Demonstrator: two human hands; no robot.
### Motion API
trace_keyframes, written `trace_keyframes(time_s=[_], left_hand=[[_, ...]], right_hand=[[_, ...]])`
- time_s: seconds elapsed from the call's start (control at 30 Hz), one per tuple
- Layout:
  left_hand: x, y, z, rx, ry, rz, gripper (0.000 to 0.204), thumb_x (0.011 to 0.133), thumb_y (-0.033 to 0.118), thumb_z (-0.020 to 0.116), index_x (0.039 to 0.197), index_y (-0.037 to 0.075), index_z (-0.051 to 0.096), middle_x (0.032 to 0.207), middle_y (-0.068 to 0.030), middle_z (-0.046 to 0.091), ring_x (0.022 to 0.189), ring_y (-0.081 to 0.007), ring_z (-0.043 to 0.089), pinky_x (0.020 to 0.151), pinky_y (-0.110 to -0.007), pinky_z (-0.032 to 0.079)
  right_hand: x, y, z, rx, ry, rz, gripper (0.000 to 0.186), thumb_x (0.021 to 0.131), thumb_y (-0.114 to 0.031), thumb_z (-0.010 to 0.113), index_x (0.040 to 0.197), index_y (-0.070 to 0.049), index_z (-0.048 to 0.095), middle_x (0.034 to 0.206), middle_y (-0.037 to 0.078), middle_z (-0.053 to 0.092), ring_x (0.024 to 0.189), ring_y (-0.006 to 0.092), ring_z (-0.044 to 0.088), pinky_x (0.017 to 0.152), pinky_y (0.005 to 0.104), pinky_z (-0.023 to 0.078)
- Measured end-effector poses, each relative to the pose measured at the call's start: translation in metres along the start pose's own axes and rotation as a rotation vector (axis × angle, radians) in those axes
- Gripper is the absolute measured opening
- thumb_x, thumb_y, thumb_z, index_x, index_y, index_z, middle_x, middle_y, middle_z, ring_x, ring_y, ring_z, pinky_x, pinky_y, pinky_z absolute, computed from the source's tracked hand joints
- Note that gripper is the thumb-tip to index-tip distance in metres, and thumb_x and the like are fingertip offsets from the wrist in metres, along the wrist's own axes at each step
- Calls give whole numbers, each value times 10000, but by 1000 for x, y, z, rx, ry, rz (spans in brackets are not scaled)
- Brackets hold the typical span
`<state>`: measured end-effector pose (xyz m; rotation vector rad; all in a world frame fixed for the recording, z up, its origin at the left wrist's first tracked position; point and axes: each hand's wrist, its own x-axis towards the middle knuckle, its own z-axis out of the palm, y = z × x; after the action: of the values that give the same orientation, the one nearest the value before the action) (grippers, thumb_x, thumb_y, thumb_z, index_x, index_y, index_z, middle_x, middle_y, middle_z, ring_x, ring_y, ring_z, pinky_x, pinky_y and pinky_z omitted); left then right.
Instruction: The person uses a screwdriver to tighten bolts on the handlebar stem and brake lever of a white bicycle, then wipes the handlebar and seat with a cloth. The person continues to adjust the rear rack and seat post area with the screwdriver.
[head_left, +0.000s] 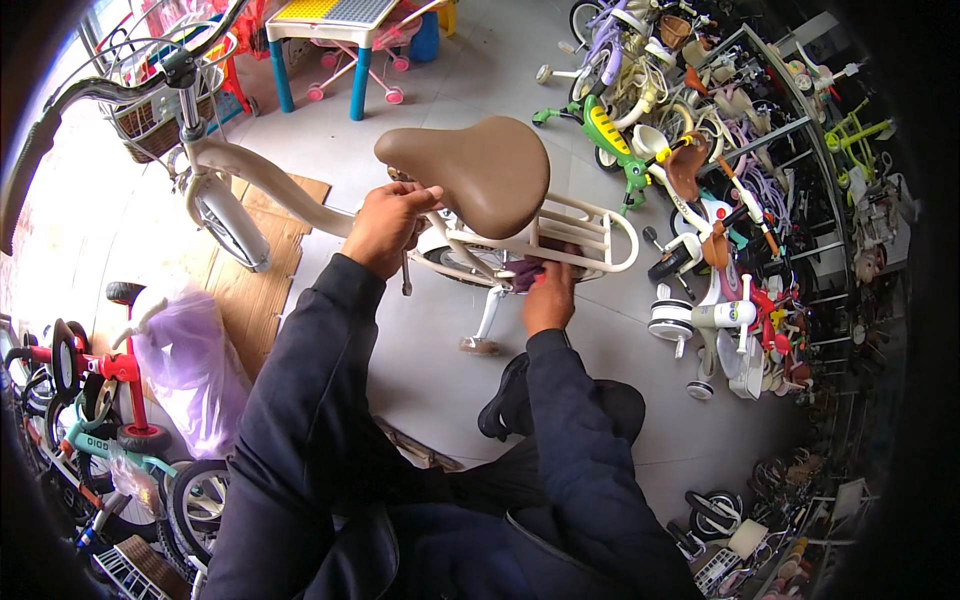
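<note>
A cream bicycle (275, 185) with a brown saddle (470, 165) stands in front of me, its handlebar to the left. My left hand (390, 225) is closed at the frame just under the saddle's near side, thumb along the saddle's edge; the inner fingers are hidden. Under the cream rear rack (590, 235), my right hand (550, 297) grips a dark purple cloth (524, 272) by the rear wheel. Part of the cloth and the fingertips are hidden behind the rack and hand. The kickstand (486, 320) reaches down to the floor.
Flattened cardboard (265, 265) lies below the front wheel. Small bikes and a purple plastic-wrapped item (190, 365) crowd the left. Several children's bikes and ride-on toys, including a green one (615, 135), line the right beside a metal rack (775, 130). A toy table (330, 30) stands behind.
</note>
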<state>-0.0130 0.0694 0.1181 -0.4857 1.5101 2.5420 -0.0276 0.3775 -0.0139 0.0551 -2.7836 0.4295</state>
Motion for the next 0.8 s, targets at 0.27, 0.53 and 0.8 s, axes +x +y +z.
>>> trace_keyframes(time_s=[0.27,0.53,0.8], left_hand=[[0,-4,3,75,-51,-28,227,964,211,687,1060,34,582,958,-53,703,577,-53,380,487,-211,267],[-3,-8,10,50,-22,1,271,924,168,737,1096,28,581,803,-7,560,585,-65,403,495,-213,279],[5,-7,13,80,1,-32,224,917,159,737,1027,0,624,733,8,527,549,-58,381,458,-241,237]], right_hand=[[-16,-27,20,159,-1,9,306,815,-24,645,1112,-72,590,1454,203,495,1221,414,538,1001,488,477],[1,-91,31,211,-304,-333,118,857,-57,629,961,-65,575,1149,144,616,967,389,635,785,495,533],[-58,-101,42,415,-70,-613,235,792,-45,692,977,-103,560,1367,110,603,1008,343,660,811,485,566]])
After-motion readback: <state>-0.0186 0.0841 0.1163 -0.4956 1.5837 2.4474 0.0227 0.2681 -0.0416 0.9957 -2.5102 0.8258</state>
